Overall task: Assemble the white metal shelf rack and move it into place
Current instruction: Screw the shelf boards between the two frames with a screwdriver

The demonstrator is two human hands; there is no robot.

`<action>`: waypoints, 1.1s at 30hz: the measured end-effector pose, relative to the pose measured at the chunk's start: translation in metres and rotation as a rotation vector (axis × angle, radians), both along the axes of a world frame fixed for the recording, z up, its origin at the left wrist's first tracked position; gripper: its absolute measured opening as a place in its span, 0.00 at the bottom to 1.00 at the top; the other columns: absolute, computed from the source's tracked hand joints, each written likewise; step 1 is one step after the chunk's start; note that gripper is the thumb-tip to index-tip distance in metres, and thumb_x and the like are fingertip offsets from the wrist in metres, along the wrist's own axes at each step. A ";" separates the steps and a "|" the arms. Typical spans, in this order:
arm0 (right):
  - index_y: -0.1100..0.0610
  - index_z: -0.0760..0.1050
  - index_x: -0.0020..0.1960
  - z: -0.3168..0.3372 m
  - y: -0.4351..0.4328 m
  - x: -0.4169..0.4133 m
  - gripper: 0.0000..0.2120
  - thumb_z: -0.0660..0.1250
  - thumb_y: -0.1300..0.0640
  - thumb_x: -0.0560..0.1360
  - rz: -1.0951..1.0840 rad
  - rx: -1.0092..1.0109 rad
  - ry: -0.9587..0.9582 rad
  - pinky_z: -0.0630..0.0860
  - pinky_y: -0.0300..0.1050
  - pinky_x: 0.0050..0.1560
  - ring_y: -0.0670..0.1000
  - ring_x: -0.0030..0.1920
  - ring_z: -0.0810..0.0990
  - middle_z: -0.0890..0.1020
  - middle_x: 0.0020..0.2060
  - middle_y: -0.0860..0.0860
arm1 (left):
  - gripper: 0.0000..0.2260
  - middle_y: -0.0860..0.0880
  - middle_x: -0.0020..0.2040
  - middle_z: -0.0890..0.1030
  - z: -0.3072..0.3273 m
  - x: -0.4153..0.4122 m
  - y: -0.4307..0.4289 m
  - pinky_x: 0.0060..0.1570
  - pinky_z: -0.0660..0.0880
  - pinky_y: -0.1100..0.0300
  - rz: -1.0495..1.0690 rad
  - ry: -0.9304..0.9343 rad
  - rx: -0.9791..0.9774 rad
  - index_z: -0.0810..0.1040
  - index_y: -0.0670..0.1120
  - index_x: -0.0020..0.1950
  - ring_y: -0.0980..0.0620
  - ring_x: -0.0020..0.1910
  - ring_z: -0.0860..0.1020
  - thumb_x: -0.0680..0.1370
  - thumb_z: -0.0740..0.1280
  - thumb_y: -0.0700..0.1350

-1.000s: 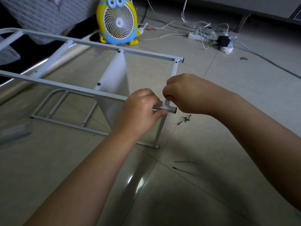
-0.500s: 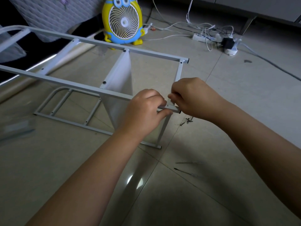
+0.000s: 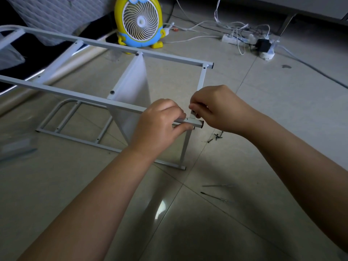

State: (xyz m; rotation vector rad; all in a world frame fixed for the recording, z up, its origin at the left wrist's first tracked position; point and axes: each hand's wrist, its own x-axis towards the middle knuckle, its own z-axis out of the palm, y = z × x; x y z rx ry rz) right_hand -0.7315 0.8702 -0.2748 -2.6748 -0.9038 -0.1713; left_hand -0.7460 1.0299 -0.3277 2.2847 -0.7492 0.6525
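The white metal rack frame [image 3: 79, 96] lies on its side on the tiled floor, two long rails running left to right. A white shelf panel [image 3: 133, 85] stands between the rails. My left hand [image 3: 160, 123] grips the near rail close to its open end [image 3: 198, 123]. My right hand [image 3: 218, 108] pinches something small at the corner joint where a cross tube [image 3: 203, 78] meets that rail; what it holds is hidden by the fingers. A second ladder-like side frame [image 3: 73, 127] lies flat on the floor beneath.
Loose dark screws [image 3: 216, 136] lie on the floor just right of the joint. Two thin rod-like tools [image 3: 212, 196] lie nearer me. A yellow and blue fan [image 3: 140, 21] stands at the back, with a power strip and tangled cables [image 3: 244, 37] to its right.
The view has shifted slightly. My right hand's fingers have worked at the corner joint, now pinching just above the rail end. My left hand keeps its grip on the rail.
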 end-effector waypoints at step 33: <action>0.54 0.61 0.26 0.008 0.008 0.007 0.24 0.56 0.46 0.78 -0.116 -0.273 0.076 0.61 0.42 0.30 0.45 0.26 0.61 0.64 0.24 0.49 | 0.13 0.40 0.37 0.80 -0.008 0.003 0.010 0.38 0.71 0.56 -0.065 -0.132 0.004 0.81 0.34 0.38 0.52 0.40 0.73 0.69 0.69 0.46</action>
